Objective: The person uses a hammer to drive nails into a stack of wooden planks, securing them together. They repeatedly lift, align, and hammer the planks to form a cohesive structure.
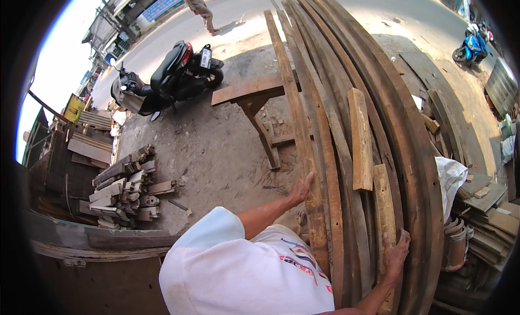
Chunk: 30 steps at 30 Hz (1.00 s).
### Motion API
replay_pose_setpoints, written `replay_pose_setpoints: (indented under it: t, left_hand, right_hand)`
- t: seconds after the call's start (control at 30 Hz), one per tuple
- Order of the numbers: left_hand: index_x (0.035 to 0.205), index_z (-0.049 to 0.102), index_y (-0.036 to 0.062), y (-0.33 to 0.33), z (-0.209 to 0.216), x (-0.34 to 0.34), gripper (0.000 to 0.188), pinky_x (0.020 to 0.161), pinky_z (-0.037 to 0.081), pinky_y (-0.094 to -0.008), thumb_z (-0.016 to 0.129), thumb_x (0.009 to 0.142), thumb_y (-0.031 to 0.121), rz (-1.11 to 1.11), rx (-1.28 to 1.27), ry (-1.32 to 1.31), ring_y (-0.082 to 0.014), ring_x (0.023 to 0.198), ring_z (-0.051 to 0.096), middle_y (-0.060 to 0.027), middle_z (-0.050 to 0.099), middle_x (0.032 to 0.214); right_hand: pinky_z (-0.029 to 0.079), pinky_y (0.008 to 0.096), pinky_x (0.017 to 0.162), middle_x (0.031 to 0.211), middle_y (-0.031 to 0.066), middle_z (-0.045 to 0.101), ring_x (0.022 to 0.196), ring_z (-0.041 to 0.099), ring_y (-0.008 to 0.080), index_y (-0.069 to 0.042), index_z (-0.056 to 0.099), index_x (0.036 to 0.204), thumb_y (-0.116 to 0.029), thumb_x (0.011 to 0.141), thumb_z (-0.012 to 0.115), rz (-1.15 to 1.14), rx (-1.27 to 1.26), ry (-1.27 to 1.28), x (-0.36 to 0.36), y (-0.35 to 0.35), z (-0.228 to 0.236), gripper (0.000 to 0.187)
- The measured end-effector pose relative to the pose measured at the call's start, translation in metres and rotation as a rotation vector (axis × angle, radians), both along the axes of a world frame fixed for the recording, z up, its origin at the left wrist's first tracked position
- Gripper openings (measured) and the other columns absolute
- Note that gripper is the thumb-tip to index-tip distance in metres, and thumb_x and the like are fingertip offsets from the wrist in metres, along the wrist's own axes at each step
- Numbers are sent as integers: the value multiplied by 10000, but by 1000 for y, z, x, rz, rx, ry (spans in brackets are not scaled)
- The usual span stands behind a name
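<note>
from here i see the left hand [301, 190] at the edge of the left plank [299, 125] across the table [244, 91], the right hand [396, 252] against the lower block [383, 201], can't tell if either grips, and judge the plank stiff, heavy, best held mid-length.

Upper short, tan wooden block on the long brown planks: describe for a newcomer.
Find the long, dark-brown wooden planks right of centre. On them, the upper short, tan wooden block lies lengthwise. No hand touches it, whereas the similar lower block has the right hand against it.
</note>
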<state>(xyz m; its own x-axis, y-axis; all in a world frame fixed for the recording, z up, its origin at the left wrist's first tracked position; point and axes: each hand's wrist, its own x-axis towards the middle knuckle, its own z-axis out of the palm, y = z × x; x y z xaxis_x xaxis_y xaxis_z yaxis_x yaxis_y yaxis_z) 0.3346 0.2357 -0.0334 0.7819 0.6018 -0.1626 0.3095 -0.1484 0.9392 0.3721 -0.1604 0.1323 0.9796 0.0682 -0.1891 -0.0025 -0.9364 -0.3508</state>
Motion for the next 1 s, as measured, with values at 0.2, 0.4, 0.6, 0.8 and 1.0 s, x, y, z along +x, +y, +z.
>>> replay_pose_setpoints:
  t: [0.2, 0.4, 0.6, 0.8, 1.0]
  left_hand:
    - [1018, 691, -107, 13, -12, -2, 821, 829, 499, -499, 436, 1030, 673, -34, 30, 402, -452, 933, 686, -340, 676, 889]
    - [1033, 704, -104, 17, 4, -2, 820, 810, 491, -527, 440, 1027, 673, -75, 62, 362, -473, 944, 676, -376, 650, 881]
    - [988, 711, -81, 3, -15, 6, 753, 728, 481, -528, 457, 1044, 625, 4, 165, -37, -454, 892, 685, -372, 643, 837]
    - [716, 611, -84, 10, -33, -2, 789, 582, 417, -476, 471, 1049, 618, -88, -2, 204, -254, 603, 524, -178, 511, 579]
    - [808, 651, -81, 25, -23, -2, 871, 663, 492, -461, 448, 987, 748, -192, 61, 151, -304, 693, 609, -185, 600, 681]
  right_hand:
    - [409, 515, 1128, 1455, 300, 528, 1355, 505, 447, 30, 500, 1466, -569, 1013, 556, -159, 145, 68, 14, -13, -10, 753]
    - [429, 502, 1103, 1404, 323, 572, 1321, 538, 469, 62, 524, 1441, -597, 1033, 491, -202, 288, 272, 32, -27, -15, 775]
    - [441, 491, 1097, 1387, 317, 593, 1313, 557, 459, 52, 543, 1436, -575, 1007, 564, -193, 122, 319, 42, -34, -25, 760]
    - [435, 472, 1108, 1396, 323, 587, 1341, 548, 437, 84, 543, 1422, -540, 953, 659, -195, 133, 294, 47, -29, -12, 789]
    - [436, 480, 1103, 1382, 337, 588, 1337, 548, 445, 84, 547, 1418, -590, 919, 667, -315, 162, 295, 40, -13, -8, 848]
